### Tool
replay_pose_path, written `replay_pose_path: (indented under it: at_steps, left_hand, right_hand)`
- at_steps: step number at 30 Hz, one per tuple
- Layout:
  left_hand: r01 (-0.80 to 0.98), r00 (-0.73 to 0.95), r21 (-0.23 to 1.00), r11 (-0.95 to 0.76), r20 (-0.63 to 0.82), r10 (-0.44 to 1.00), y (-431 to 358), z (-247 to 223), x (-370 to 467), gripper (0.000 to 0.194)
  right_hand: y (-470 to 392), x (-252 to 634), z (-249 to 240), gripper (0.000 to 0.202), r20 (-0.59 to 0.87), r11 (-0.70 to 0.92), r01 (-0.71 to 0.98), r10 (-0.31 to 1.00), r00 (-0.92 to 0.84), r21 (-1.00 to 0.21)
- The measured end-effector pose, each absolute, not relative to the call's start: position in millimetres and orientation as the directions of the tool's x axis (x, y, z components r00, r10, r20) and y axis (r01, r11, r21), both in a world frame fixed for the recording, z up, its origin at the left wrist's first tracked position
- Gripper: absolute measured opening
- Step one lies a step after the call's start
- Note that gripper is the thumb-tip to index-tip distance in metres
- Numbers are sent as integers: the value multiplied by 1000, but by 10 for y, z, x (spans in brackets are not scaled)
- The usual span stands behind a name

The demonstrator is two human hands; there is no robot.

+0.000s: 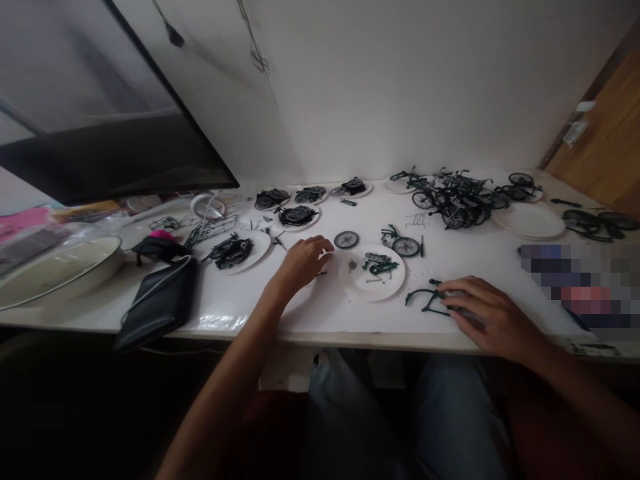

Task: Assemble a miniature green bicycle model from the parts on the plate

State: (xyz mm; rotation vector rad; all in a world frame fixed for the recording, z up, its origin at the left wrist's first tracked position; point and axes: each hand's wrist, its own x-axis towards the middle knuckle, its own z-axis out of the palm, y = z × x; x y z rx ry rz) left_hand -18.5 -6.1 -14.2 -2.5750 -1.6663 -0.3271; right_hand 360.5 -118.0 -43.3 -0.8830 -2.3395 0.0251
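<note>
My right hand is at the table's front with its fingers and thumb closed on the right end of a dark green toy bicycle frame. The fingers hide part of that frame. My left hand hovers low over the table, fingers bent and apart, with nothing visible in it. Just right of its fingertips lies a loose toy wheel. Between my hands stands a white paper plate bearing small green parts. Behind it is a partly assembled toy bicycle with one wheel on.
A heap of toy bicycles is at the back right beside stacked white plates. Several plates with dark parts stand at back left. On the left are a black pouch, an enamel basin and a large screen.
</note>
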Motion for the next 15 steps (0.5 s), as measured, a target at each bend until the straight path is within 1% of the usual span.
replay_pose_path:
  at_steps: [3, 6, 10, 12, 15]
  left_hand:
    - [908, 379, 81, -412, 266, 886, -60, -37, -136, 19]
    - [877, 445, 60, -477, 269, 854, 34, 104, 14, 23]
    - [789, 607, -18, -615, 185, 773, 313, 216, 373, 23]
    - [762, 644, -49, -646, 168, 747, 461, 215, 571, 21]
    - [730, 683, -142, -668, 174, 709, 619, 184, 797, 18]
  right_hand:
    - [-1183, 3611, -443, 20, 570, 764, 602, 607, -553, -230]
    - [-1171, 3612, -464, 19, 584, 750, 614, 620, -524, -245]
    - [-1157, 3614, -488, 20, 574, 723, 644, 647, -502, -252]
    - [-1158, 3621, -496, 18, 562, 712, 655, 658, -500, -251]
    - [-1172, 3631, -494, 16, 555, 708, 659, 664, -501, -253]
